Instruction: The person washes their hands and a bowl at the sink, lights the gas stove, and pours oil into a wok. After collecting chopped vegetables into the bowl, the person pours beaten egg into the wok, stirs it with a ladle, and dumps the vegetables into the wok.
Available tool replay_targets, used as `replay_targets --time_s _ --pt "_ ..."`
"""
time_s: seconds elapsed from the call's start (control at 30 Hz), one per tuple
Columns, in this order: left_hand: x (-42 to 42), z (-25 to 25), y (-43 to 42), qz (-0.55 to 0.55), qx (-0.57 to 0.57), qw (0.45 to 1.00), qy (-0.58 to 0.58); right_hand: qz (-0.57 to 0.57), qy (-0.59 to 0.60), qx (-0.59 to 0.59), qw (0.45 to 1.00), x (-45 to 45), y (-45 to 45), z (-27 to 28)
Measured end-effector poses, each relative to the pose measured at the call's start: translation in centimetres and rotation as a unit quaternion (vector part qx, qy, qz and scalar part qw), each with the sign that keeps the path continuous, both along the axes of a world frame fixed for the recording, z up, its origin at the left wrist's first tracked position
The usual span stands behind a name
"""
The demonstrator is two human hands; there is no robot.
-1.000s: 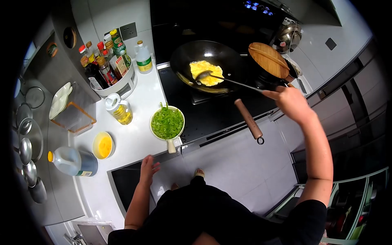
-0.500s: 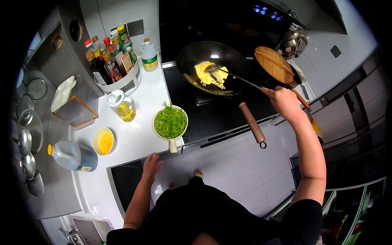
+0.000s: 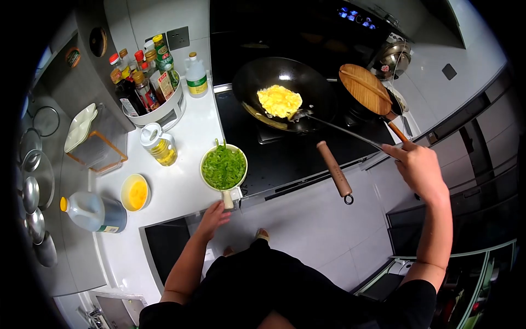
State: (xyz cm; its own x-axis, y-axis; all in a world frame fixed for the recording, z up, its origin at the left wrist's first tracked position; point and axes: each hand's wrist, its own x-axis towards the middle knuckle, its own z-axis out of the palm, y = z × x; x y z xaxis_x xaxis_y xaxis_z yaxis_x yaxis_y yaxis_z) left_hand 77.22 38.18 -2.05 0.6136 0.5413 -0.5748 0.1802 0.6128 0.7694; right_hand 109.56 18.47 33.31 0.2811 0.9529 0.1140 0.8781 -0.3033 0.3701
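Cooked scrambled egg (image 3: 279, 101) lies in a dark wok (image 3: 318, 90) on the stove. My right hand (image 3: 419, 167) is closed around the handle end of a long spatula (image 3: 345, 129). Its head rests inside the wok at the lower right edge of the egg. My left hand (image 3: 215, 220) hangs at the counter's front edge with fingers stretched out, holding nothing. Just above it is the pale handle of a bowl (image 3: 227, 198) filled with chopped green vegetables (image 3: 223, 167). Whether my fingertips touch that handle, I cannot tell.
The wok's brown handle (image 3: 334, 170) juts over the stove's front edge. A wooden lid (image 3: 365, 89) covers another pan at right. On the left counter stand an oil jug (image 3: 159, 143), a bowl with yellow residue (image 3: 135, 193), a large plastic jug (image 3: 96, 212) and a bottle rack (image 3: 164, 118).
My right hand has drawn back to the lower right, pulling the spatula's head from the egg's middle to its edge. The egg looks more gathered. My left hand has moved slightly toward the bowl's handle.
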Motion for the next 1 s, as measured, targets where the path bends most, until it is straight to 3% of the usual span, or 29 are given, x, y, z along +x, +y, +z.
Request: replay_targets --time_s 0.2,0.37,0.47,0.67,0.9,1.0 --pt "-1.2 -0.9 -0.1 0.019 0.003 1.0 0.019 -0.005 0.0 0.018 1.0 2.6 4.3 -5.6" --pt "-3.2 -0.7 -0.8 0.082 -0.012 0.996 0.045 -0.071 0.115 0.099 0.986 3.8 2.8 -5.0" --pt "-4.3 -1.9 -1.0 0.087 -0.019 0.994 0.064 -0.104 0.126 0.108 0.981 4.0 2.6 -5.1" --pt "-4.1 -1.5 -1.1 0.079 -0.023 0.995 0.06 -0.115 0.188 0.135 0.966 6.0 4.0 -8.6" --pt "-4.7 -1.1 -1.2 0.086 -0.007 0.994 0.067 -0.082 0.373 0.131 0.915 5.0 8.0 -10.9" --pt "-6.1 -1.4 -1.5 0.094 -0.008 0.993 0.074 -0.073 0.431 0.143 0.888 3.9 7.1 -9.4"
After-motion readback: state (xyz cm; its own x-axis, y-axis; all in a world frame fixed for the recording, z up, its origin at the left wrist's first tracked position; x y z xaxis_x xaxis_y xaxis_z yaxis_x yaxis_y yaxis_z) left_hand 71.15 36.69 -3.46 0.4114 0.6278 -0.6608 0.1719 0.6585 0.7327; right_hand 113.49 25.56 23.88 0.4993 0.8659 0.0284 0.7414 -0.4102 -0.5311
